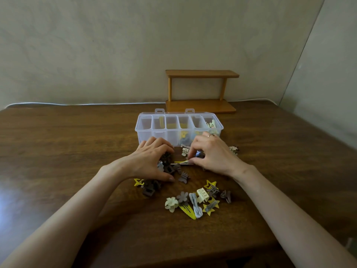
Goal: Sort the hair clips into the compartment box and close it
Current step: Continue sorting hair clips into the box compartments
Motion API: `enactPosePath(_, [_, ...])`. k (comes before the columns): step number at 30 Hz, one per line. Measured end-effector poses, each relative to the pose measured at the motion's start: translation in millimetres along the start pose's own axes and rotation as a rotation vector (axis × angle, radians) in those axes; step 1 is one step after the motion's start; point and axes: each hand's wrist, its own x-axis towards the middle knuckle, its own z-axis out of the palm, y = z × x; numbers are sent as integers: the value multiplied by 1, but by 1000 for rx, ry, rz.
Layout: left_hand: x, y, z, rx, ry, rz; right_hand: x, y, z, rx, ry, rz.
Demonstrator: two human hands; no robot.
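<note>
A clear plastic compartment box (146, 130) stands open on the brown table, with yellow and cream clips in some of its compartments. Several hair clips lie scattered in front of it: brown claw clips (149, 188), yellow star clips (210, 184), a cream flower clip (171, 204), a yellow snap clip (188, 210). My left hand (150, 161) curls over a cluster of brown claw clips. My right hand (210, 153) pinches a slim yellow clip (180, 162) at its right end, just in front of the box.
A small two-tier wooden shelf (201, 89) stands behind the box against the wall. A white cable (77, 103) runs along the table's back edge. A few more clips (233, 148) lie to the right of my right hand.
</note>
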Motion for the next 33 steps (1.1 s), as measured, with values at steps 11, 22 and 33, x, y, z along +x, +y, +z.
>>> enactPosePath(11, [2, -3, 1, -68, 120, 0, -1, 8, -3, -69, -75, 36])
enactPosePath(22, [1, -1, 0, -142, 421, -45, -9, 23, -26, 471, 381, 352])
enactPosePath(33, [1, 1, 3, -153, 422, -29, 2, 44, -24, 213, 673, 487])
